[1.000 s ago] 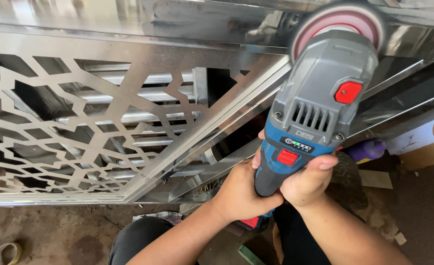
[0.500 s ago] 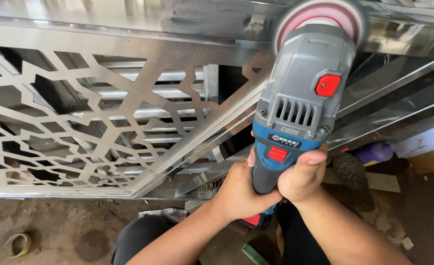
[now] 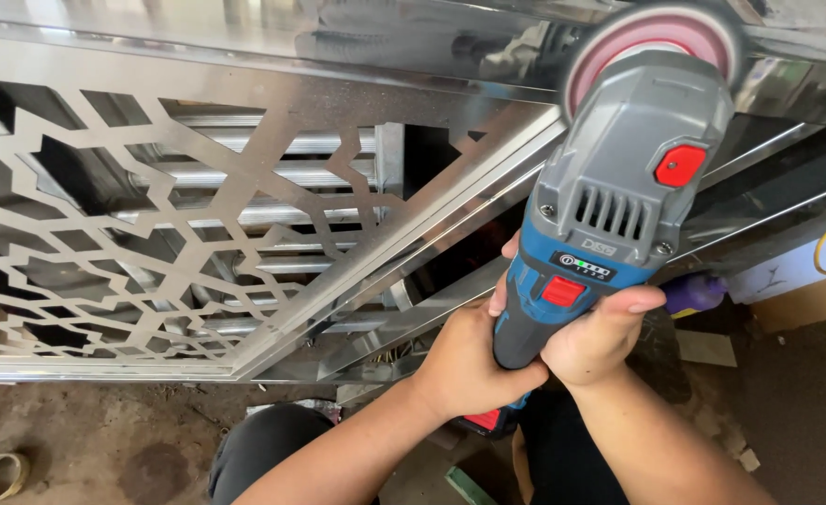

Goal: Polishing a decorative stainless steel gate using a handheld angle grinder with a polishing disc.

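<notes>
Both hands wrap the grinder (image 3: 609, 234) handle. Left hand (image 3: 464, 360) fingers curled tight around it; right hand (image 3: 586, 341) likewise, thumb on top. Disc (image 3: 656, 42) sits against steel frame (image 3: 338, 98), upper right.

Single head cam, no second view, so no overlap. Looks down and forward from wearer's head, over both forearms. Very close: blue-grey power tool (image 3: 609, 215) fills upper right, left hand (image 3: 464, 360) and right hand (image 3: 595, 341) at centre. Faces polished metal panel with cutout pattern (image 3: 179, 224) across left and top; dirt floor (image 3: 104, 435) along bottom edge
</notes>
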